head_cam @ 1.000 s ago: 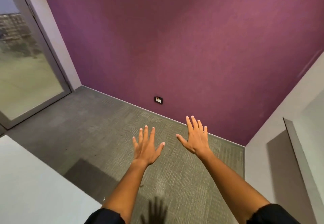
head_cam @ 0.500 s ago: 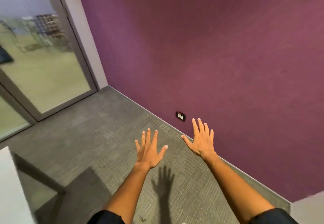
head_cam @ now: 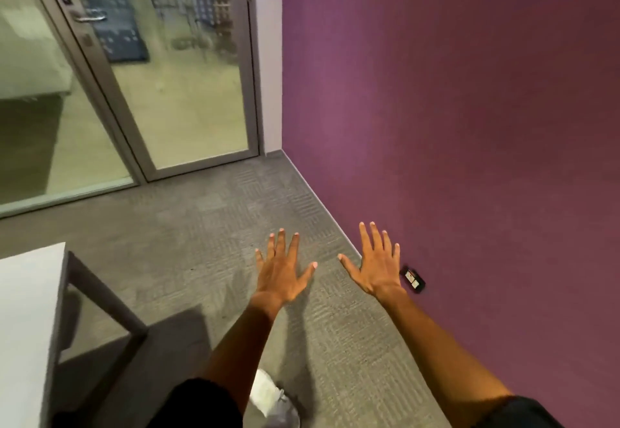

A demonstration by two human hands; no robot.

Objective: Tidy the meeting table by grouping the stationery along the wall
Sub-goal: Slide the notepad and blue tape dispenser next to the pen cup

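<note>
The left hand [head_cam: 281, 275] and the right hand [head_cam: 376, 266] are both stretched out in front of the person, backs up, fingers straight and spread wide, holding nothing and apart from each other above the grey carpet [head_cam: 208, 236]. Just beside the right hand, a small black wall socket [head_cam: 413, 279] sits low on the purple wall [head_cam: 453, 109], while the corner of the white meeting table [head_cam: 27, 310] shows at the lower left, well apart from both hands, with no stationery in view on it. A white shoe [head_cam: 271, 397] stands on the carpet under the left forearm, and a glass door [head_cam: 161, 68] with a metal handle [head_cam: 89, 18] closes the far side.
</note>
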